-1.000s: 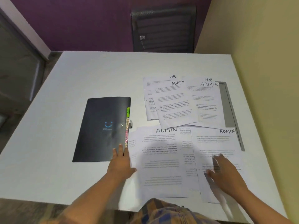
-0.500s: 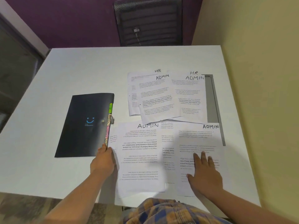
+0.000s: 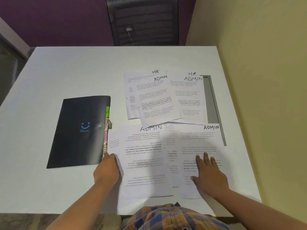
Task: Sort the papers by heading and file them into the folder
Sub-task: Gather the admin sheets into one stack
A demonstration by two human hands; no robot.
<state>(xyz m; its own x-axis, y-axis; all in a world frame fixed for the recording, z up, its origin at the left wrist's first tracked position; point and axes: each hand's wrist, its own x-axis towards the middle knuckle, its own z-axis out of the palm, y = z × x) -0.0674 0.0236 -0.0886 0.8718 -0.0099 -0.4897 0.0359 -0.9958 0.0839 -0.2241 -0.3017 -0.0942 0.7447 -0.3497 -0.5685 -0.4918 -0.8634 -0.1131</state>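
White desk (image 3: pixel 66 80), purple wall (image 3: pixel 58 22) behind: shifting L hand (image 3: pixel 106 171) off folder (image 3: pixel 79 130) cover to its tabbed edge, grip unclear, laying R hand (image 3: pixel 209 175) flat w/ straight fingers on right ADMIN sheet (image 3: pixel 199 140), leaving papers (image 3: pixel 157 100) unsorted beside folder, prob. readying to file.

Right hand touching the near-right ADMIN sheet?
Touching. Head view: right hand lies flat on the near-right ADMIN sheet, straight fingers pressed onto its text.

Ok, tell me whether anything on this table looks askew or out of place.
The near-left ADMIN sheet has print running upside down under its upright heading. Behind it, a tilted ADMIN sheet lies across an HR sheet, mixing the headings.
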